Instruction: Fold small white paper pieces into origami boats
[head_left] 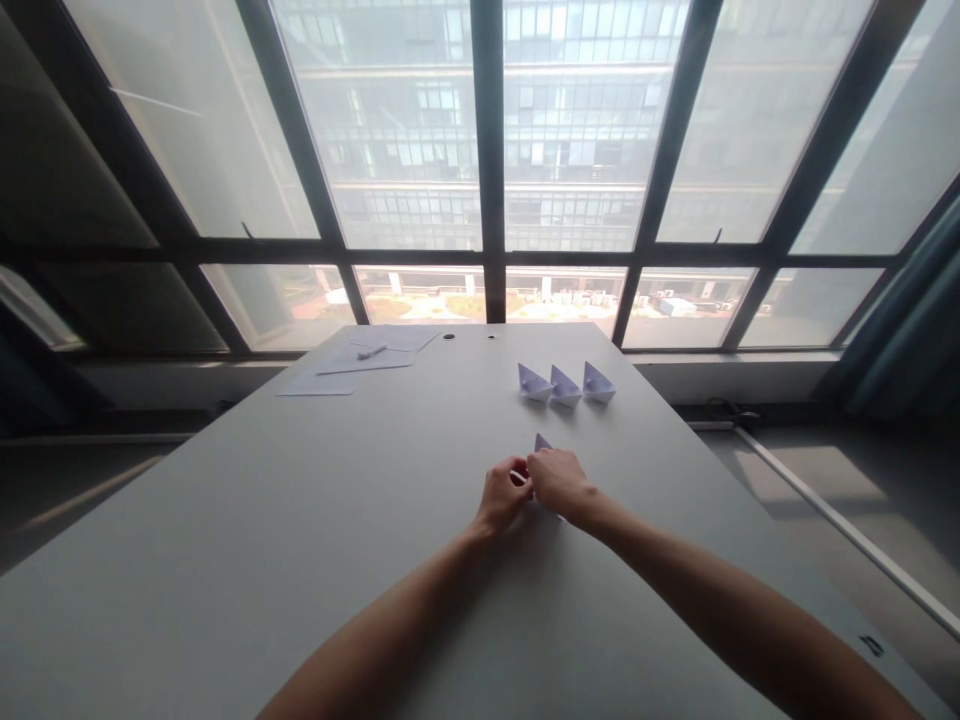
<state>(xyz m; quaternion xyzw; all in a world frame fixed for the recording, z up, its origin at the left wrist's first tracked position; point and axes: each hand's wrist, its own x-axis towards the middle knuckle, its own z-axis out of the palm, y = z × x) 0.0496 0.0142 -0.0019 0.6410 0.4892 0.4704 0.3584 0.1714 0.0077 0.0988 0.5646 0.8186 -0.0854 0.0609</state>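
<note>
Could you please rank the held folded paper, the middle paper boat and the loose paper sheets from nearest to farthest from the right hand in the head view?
From the right hand:
1. Held folded paper, at the hand itself.
2. Middle paper boat, beyond the hand.
3. Loose paper sheets, far to the left.

No word, number, brand or sign can be read anywhere on the desk [300, 520]: not on the loose sheets [319, 386] toward its far left corner, nor on the three folded paper shapes [565, 388] lined up toward its far right corner. A small dark mark [871, 645] close to the right edge, at the near end, is too small to tell whether it carries any lettering. Past the far edge, the building [585, 150] beyond the window is too washed out by glare for any sign to be legible.
</note>
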